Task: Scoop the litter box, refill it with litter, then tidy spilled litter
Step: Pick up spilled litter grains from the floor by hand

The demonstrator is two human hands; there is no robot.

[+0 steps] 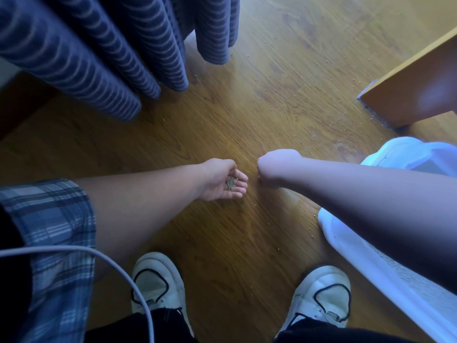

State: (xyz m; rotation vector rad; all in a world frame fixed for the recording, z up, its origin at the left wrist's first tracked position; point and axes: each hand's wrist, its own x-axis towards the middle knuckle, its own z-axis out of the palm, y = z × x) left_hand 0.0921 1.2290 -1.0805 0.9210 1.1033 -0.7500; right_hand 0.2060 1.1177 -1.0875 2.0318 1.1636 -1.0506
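Litter (231, 184) lies in a small grey pile in the cupped palm of the left hand (222, 180), which is held palm up and relaxed just above the wood floor (247, 107). More of it is dotted thinly across the boards, mostly toward the far right. The right hand (278, 164) is bent down at the wrist, close beside the left, its fingertips at the floor. They are hidden behind the hand, so I cannot tell whether they pinch anything. A white box (346, 238) sits at the right under that forearm. A blue striped curtain (99, 45) hangs to the floor at far left, and a wooden cabinet (415, 87) stands far right. Two white shoes (158, 280) are planted at the near edge, and a pale cable (99, 253) loops past the plaid sleeve (49, 219).
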